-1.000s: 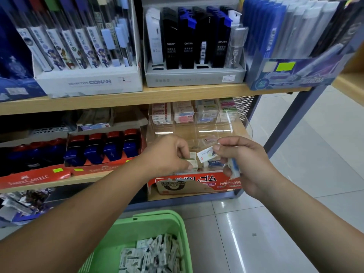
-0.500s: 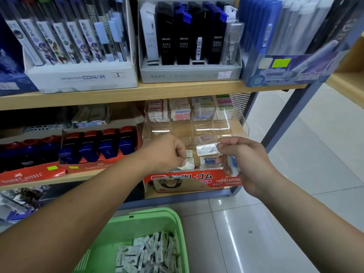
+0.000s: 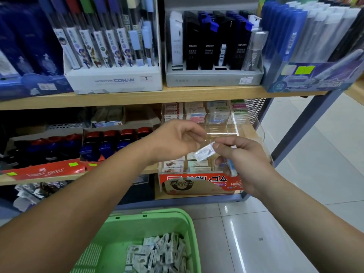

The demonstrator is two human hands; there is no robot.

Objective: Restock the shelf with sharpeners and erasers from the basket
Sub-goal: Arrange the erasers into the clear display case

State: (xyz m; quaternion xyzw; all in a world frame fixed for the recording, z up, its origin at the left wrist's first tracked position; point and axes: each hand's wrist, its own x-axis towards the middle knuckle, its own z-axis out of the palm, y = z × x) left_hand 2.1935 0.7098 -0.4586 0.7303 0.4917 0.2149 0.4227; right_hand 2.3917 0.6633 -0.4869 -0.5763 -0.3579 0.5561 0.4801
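My right hand point(image 3: 242, 162) pinches a wrapped white eraser point(image 3: 203, 152) between thumb and forefinger, and its lower fingers hold more erasers point(image 3: 231, 167) with blue print. My left hand point(image 3: 175, 140) hovers just left of that eraser with curled fingers; whether they hold anything is unclear. Both hands are in front of a clear acrylic eraser display point(image 3: 220, 133) on the lower shelf, with stacked erasers in its back and front compartments. A green basket point(image 3: 177, 217) below holds several wrapped erasers point(image 3: 157, 253).
Blue and red sharpeners point(image 3: 110, 144) fill a Faber-Castell tray left of the display. The upper wooden shelf point(image 3: 137, 97) carries boxes of pencil leads and pens. A grey shelf post point(image 3: 301, 123) and tiled floor lie to the right.
Both hands have risen slightly in front of the display. The eraser pinched by my right hand has tilted and sits higher. My left hand has moved up and away from the front compartments.
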